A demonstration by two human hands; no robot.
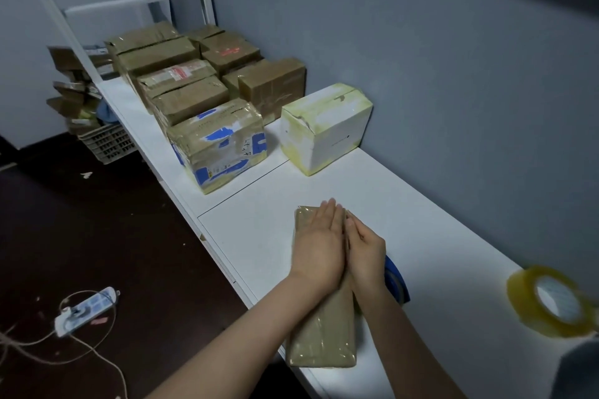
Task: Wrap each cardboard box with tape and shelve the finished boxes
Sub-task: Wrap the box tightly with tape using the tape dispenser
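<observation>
1. The long flat cardboard box [321, 334] lies on the white counter [437, 220] at its near edge, already glossy with tape.
2. The left hand [319, 243] lies flat on the box's top, fingers straight and together; the right hand [366, 253] presses straight fingers against its right edge. Neither hand grips anything.
3. The step looks like smoothing the tape down, near the end of wrapping this box.
4. Next, judging from this, the box needs lifting with both hands and carrying to the taped boxes [181, 74] stacked at the far end.
5. A blue tape roll [397, 282] sits just behind the right wrist; a clear yellowish roll [551, 301] lies well apart, blurred.
6. Red print marks two far boxes, but it is too small to read.
</observation>
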